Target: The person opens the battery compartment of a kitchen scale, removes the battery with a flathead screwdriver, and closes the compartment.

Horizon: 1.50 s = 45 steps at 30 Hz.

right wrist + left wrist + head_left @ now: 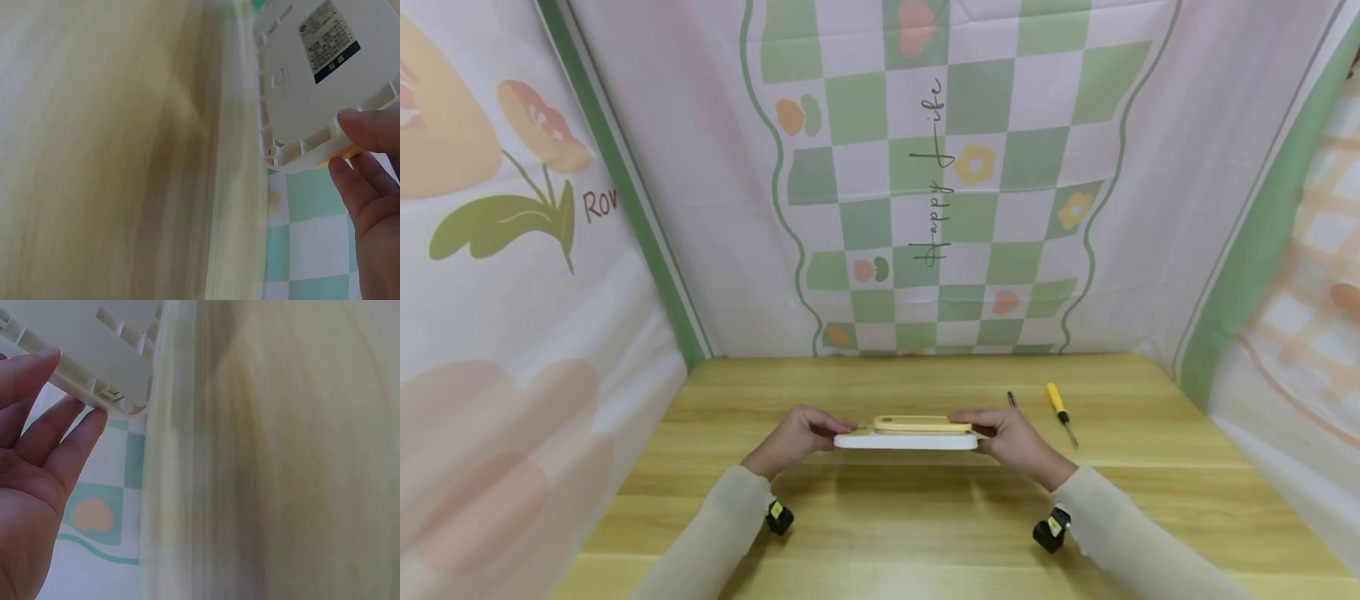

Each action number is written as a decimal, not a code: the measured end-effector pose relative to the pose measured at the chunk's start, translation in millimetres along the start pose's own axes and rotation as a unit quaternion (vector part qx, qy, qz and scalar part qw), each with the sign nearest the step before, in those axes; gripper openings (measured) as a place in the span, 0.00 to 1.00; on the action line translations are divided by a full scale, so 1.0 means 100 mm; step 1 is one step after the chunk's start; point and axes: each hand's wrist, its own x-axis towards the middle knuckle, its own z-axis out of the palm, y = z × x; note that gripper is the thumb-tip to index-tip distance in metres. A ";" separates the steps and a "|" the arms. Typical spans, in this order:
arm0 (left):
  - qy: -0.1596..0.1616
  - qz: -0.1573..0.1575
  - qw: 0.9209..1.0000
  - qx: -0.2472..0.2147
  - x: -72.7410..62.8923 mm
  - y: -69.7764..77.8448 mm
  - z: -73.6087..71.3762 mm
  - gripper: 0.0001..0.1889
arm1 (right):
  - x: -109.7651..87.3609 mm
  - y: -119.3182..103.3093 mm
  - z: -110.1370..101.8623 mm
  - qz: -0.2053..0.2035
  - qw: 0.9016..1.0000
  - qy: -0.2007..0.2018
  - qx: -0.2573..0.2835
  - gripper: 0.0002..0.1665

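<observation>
Both hands hold up a flat white plastic device (906, 442) with rounded corners and a yellow piece (917, 424) on top; its exact kind does not show. My left hand (802, 435) pinches its left end, and my right hand (1011, 437) grips the right end, fingers by the yellow piece. From below, the left wrist view has the device's ribbed white underside (119, 337), with the left hand (37, 450) at its rim. A printed label (328, 40) is on that underside in the right wrist view, where the right hand (375, 187) has its thumb over the edge.
On the wooden table (880, 533), a yellow-handled screwdriver (1057, 406) lies to the right of the right hand. Beside it, a thin dark stick-like item (1012, 400) is partly covered by that hand. Printed fabric curtains (917, 167) stand behind the table and along both sides.
</observation>
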 end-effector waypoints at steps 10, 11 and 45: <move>-0.008 0.030 0.999 0.008 0.03 -0.08 0.01 0.13 | 0.00 0.05 0.04 -0.035 0.997 -0.013 -0.061 0.36; -0.009 0.029 0.999 0.009 0.03 -0.08 0.02 0.13 | 0.00 0.06 0.04 -0.036 0.997 -0.012 -0.063 0.36; -0.108 0.029 0.969 0.222 0.09 -0.14 0.07 0.26 | -0.05 0.19 0.11 -0.170 0.963 -0.046 -0.204 0.37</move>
